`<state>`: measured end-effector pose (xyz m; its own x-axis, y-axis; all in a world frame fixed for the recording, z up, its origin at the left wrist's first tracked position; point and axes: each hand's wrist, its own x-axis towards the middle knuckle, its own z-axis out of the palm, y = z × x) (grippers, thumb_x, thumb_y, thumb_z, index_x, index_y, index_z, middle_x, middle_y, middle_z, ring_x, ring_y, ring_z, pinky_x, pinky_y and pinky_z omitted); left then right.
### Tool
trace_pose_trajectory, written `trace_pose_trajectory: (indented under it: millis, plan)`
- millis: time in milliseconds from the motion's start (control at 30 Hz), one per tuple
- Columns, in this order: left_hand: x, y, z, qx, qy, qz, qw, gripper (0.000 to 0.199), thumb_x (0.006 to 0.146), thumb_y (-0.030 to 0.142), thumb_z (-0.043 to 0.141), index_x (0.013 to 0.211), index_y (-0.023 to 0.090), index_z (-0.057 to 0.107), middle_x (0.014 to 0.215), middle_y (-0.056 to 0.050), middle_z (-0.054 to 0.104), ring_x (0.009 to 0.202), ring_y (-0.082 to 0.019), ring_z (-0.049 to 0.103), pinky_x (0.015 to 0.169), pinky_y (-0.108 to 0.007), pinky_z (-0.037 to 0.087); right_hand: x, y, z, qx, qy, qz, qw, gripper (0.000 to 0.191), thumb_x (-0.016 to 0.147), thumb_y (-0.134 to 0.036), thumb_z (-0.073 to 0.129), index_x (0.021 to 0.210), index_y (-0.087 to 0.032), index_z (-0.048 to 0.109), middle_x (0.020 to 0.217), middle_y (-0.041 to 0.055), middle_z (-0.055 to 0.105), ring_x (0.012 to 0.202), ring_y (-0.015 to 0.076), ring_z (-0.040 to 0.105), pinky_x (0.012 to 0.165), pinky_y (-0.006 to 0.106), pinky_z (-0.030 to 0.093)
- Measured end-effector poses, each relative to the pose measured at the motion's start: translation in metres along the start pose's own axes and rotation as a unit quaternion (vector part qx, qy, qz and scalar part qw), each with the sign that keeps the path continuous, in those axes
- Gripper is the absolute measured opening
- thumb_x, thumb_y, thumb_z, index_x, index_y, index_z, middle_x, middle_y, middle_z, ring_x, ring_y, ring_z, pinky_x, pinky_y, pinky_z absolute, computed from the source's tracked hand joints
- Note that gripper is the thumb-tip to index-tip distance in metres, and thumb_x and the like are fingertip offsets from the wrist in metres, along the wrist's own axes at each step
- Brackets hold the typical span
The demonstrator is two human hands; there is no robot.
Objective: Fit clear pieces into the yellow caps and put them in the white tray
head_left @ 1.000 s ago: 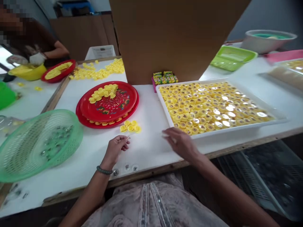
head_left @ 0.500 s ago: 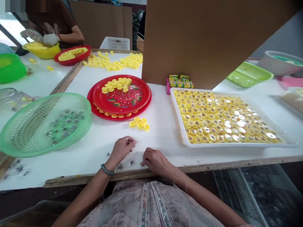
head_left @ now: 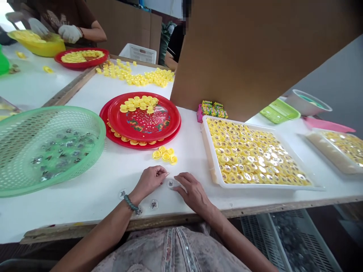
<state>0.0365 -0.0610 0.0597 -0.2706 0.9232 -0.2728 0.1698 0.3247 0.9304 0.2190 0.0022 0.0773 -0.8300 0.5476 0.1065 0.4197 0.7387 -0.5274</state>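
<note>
My left hand [head_left: 151, 180], with a beaded bracelet at the wrist, is closed in a pinch over the white table. A pale sliver shows at its fingertips, too small to name. My right hand [head_left: 193, 190] has thumb and fingers apart around a small clear round disc [head_left: 171, 184] with a dark figure in it; whether they touch it I cannot tell. More such discs lie by my left wrist, one clear disc [head_left: 153, 204] among them. Just beyond my hands sits a cluster of small yellow round cups [head_left: 165, 154].
Left stands a green mesh basket [head_left: 85, 173] holding dark-figured clear pieces. Stacked red trays [head_left: 167, 124] bear yellow cups. A white tray [head_left: 211, 162] of filled yellow cups is at right, before a cardboard panel [head_left: 227, 56]. Across the table a gloved person [head_left: 70, 34] works at a yellow bowl [head_left: 51, 49].
My right hand has moved away from the table edge and opened, and a clear disc now lies between my hands. My left hand stays pinched. The camera view has shifted slightly.
</note>
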Motion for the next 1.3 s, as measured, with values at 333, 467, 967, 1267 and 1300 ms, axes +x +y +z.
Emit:
trace_pose_trajectory:
  millis: [333,467,967,1267,1300]
  plan:
    - [-0.001,-0.003,-0.006,-0.110,0.007,-0.065,0.992,0.033,0.074,0.042,0.056,0.090,0.016,0.069,0.085,-0.008,0.070,0.066,-0.016,0.064,0.065,-0.028,0.051,0.020,-0.006,0.021,0.065,0.034,0.018,0.997,0.017,0.089,-0.017,0.045,0.079,-0.018,0.058,0.083,0.0043,0.058,0.079,0.0149,0.055,0.072,0.025,0.045]
    - [-0.002,-0.001,-0.006,-0.101,0.026,-0.065,0.992,0.029,0.073,0.040,0.057,0.085,0.016,0.069,0.082,-0.007,0.070,0.066,-0.016,0.064,0.065,-0.029,0.051,0.021,-0.001,0.013,0.049,0.086,0.055,0.994,0.018,0.090,-0.017,0.042,0.082,-0.018,0.059,0.082,0.0044,0.058,0.077,0.0149,0.056,0.070,0.025,0.044]
    - [0.001,-0.004,-0.006,-0.079,0.055,-0.052,0.994,0.025,0.069,0.038,0.061,0.079,0.017,0.068,0.072,-0.004,0.068,0.058,-0.016,0.062,0.058,-0.027,0.049,0.030,0.017,0.006,-0.147,-0.004,0.021,0.989,0.022,0.083,-0.005,0.044,0.088,-0.017,0.061,0.097,0.0103,0.061,0.088,0.0218,0.054,0.078,0.034,0.046]
    - [-0.004,0.009,-0.003,-0.167,-0.014,-0.010,0.986,0.031,0.071,0.037,0.063,0.093,0.017,0.071,0.081,-0.005,0.070,0.072,-0.016,0.061,0.070,-0.026,0.048,0.033,-0.007,0.013,0.341,0.058,0.166,0.923,0.010,0.079,-0.025,0.056,0.088,-0.020,0.059,0.076,0.0004,0.066,0.067,0.0146,0.061,0.063,0.027,0.051]
    - [-0.004,0.010,-0.002,-0.178,-0.013,-0.009,0.984,0.029,0.071,0.037,0.063,0.089,0.017,0.071,0.081,-0.006,0.070,0.072,-0.016,0.061,0.070,-0.026,0.048,0.034,-0.009,0.013,0.387,0.062,0.184,0.901,0.011,0.078,-0.027,0.059,0.086,-0.020,0.058,0.074,0.0001,0.065,0.065,0.0144,0.061,0.061,0.027,0.052]
